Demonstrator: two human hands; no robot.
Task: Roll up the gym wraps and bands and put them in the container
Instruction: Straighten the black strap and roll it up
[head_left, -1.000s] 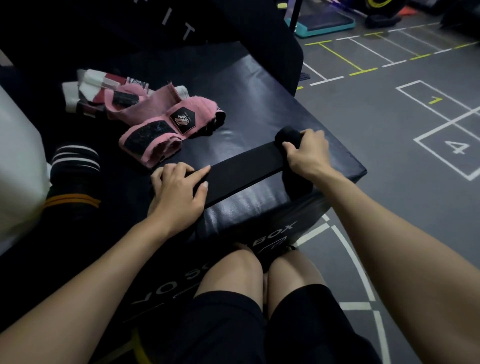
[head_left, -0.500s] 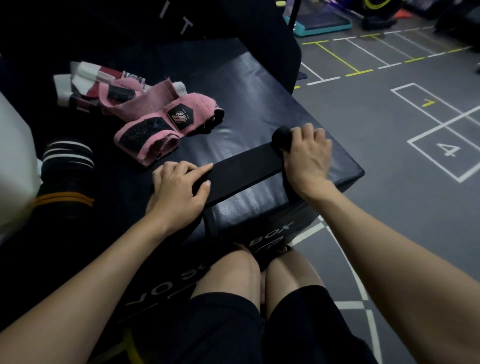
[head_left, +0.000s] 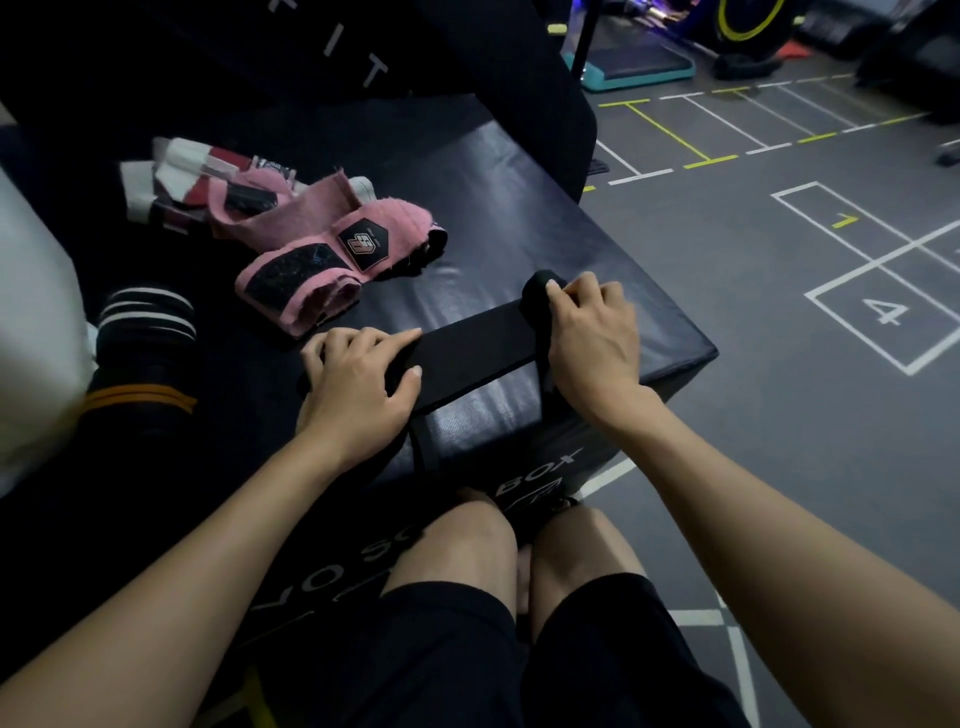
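Note:
A black band (head_left: 470, 351) lies stretched flat across the near edge of the black padded box (head_left: 519, 218). My left hand (head_left: 358, 387) presses its left end down flat, fingers spread over it. My right hand (head_left: 592, 338) grips the rolled-up right end of the band, fingers curled over the roll. A thin black strap hangs down the box's front under my left hand. Pink wraps (head_left: 332, 244) lie crumpled behind the band, and white and red wraps (head_left: 176, 176) lie further back left.
A black rolled wrap with white and orange stripes (head_left: 143, 353) stands at the left beside a white container (head_left: 36, 322). My knees are against the box's front. Grey gym floor with painted squares lies to the right; a black padded block stands behind the box.
My right hand has rolled the band's right end a little toward my left hand, so the flat stretch is shorter. My left hand has stayed in place.

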